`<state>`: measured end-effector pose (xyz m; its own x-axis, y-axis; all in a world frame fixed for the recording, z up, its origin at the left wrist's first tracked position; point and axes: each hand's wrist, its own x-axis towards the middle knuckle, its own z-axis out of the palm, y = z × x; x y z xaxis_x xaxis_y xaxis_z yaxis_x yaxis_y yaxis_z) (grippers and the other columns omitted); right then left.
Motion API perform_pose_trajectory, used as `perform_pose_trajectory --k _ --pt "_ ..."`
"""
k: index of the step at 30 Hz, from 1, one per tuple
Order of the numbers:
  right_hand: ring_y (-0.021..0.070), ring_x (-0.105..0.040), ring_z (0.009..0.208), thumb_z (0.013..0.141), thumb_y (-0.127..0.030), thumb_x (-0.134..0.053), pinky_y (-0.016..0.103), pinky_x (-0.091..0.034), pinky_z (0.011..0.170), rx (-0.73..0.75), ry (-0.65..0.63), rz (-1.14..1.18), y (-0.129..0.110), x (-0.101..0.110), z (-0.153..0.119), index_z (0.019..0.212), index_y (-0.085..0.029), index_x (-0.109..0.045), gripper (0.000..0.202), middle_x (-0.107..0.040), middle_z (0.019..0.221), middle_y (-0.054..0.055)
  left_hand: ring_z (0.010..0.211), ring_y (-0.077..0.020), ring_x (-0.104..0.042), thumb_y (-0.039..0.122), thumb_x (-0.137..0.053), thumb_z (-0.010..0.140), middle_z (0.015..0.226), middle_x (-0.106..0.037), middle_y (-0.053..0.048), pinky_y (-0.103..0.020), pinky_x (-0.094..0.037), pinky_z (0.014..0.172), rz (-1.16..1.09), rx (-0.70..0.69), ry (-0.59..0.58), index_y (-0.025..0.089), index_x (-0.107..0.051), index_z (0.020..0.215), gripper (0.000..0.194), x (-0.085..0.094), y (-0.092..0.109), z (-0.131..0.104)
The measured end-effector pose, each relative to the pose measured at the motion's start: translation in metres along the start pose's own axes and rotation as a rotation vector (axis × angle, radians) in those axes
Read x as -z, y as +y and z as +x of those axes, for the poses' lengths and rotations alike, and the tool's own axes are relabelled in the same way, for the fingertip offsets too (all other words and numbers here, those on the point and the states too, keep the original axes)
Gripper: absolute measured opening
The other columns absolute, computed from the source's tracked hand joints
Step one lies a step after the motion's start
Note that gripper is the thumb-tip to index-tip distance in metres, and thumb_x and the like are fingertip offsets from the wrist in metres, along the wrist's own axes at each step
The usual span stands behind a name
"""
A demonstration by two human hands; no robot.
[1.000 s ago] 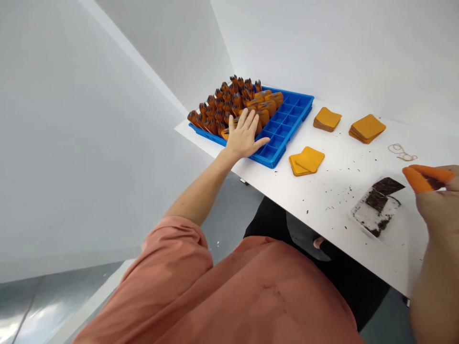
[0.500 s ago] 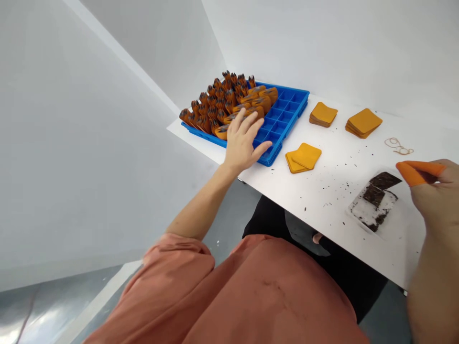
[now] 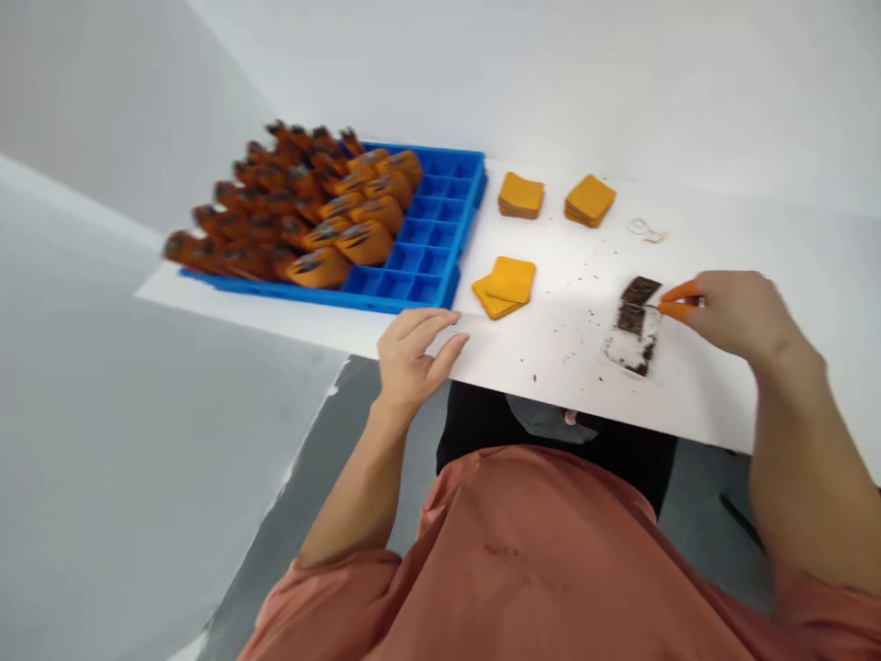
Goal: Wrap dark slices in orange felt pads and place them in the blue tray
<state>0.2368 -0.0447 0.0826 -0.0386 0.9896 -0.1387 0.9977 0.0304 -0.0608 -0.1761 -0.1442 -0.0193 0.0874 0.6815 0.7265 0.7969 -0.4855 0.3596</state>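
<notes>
My left hand hovers at the front edge of the table, just below the blue compartment tray. Its fingers are curved, with thumb and forefinger apart and nothing between them. Orange finger covers sit on the thumb and forefinger of my right hand. Those two are drawn into a pinch beside a dark brown flat piece; whether anything is between the tips is too small to tell. The dark piece lies at the far end of a small clear container holding more dark brown material.
Many rolled orange-brown pieces with dark tops fill the tray's left side. Two stacks of orange squares, one left and one right, lie at the back. Yellow-orange squares overlap nearer me. Thin string and dark crumbs lie around.
My left hand has withdrawn from over the tray to the table's front edge. My right hand has come in close beside the dark flat piece. The view has turned to the right.
</notes>
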Motion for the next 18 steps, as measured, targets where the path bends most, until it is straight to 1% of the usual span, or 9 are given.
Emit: perform_pose_trajectory --k 2,4,6,9,12,15,18 --pt "0.0297 -0.074 0.102 0.098 -0.036 -0.066 0.04 -0.053 0.084 0.027 -0.079 -0.076 -0.008 0.0 -0.005 0.11 -0.032 -0.093 0.029 -0.087 0.11 0.005 0.099 -0.0252 -0.083 0.031 -0.081 0.103 0.108 -0.088 -0.009 -0.037 -0.065 0.09 -0.037 -0.024 0.007 0.023 -0.086 0.115 0.016 0.0 -0.002 -0.007" --pt "0.0289 -0.076 0.102 0.098 -0.035 -0.068 0.039 -0.054 0.084 0.02 -0.125 -0.103 -0.013 -0.004 -0.007 0.11 -0.032 -0.092 0.028 -0.087 0.112 0.004 0.098 -0.0255 -0.084 0.027 -0.083 0.101 0.108 -0.088 -0.009 -0.037 -0.066 0.091 -0.06 -0.029 -0.001 0.023 -0.086 0.115 0.015 0.002 -0.004 -0.013" --pt "0.0287 -0.076 0.103 0.099 -0.037 -0.069 0.038 -0.055 0.083 0.012 -0.133 -0.13 -0.016 -0.01 -0.007 0.116 -0.032 -0.091 0.028 -0.087 0.113 0.004 0.097 -0.0256 -0.084 0.025 -0.084 0.1 0.107 -0.089 -0.009 -0.037 -0.066 0.09 -0.07 -0.025 -0.006 0.023 -0.086 0.115 0.015 0.006 -0.005 -0.019" --pt "0.0293 -0.076 0.11 0.103 -0.041 -0.067 0.039 -0.054 0.085 0.045 -0.137 -0.175 -0.02 -0.017 -0.006 0.128 -0.03 -0.087 0.034 -0.086 0.126 0.004 0.096 -0.0256 -0.084 0.024 -0.084 0.099 0.105 -0.089 -0.009 -0.037 -0.067 0.088 -0.069 -0.016 -0.016 0.023 -0.086 0.113 0.014 0.012 -0.006 -0.025" --pt "0.0307 -0.075 0.115 0.106 -0.041 -0.062 0.039 -0.053 0.085 0.062 -0.159 -0.231 -0.027 -0.024 -0.004 0.127 -0.027 -0.086 0.035 -0.083 0.136 0.007 0.094 -0.0252 -0.084 0.023 -0.084 0.099 0.104 -0.088 -0.008 -0.037 -0.067 0.087 -0.069 -0.02 -0.023 0.023 -0.086 0.111 0.012 0.016 -0.005 -0.029" --pt "0.0333 -0.075 0.115 0.109 -0.043 -0.059 0.041 -0.052 0.083 0.028 -0.168 -0.272 -0.034 -0.029 -0.002 0.126 -0.023 -0.086 0.038 -0.082 0.135 0.013 0.093 -0.0249 -0.084 0.021 -0.084 0.099 0.103 -0.088 -0.009 -0.036 -0.067 0.085 -0.079 -0.03 -0.032 0.022 -0.086 0.11 0.011 0.016 -0.003 -0.03" --pt "0.0341 -0.075 0.115 0.109 -0.044 -0.06 0.041 -0.052 0.085 0.011 -0.174 -0.271 -0.036 -0.032 -0.001 0.129 -0.022 -0.084 0.039 -0.082 0.134 0.015 0.093 -0.0246 -0.084 0.021 -0.085 0.098 0.102 -0.088 -0.008 -0.035 -0.067 0.084 -0.084 -0.043 -0.033 0.021 -0.086 0.109 0.011 0.014 0.0 -0.031"
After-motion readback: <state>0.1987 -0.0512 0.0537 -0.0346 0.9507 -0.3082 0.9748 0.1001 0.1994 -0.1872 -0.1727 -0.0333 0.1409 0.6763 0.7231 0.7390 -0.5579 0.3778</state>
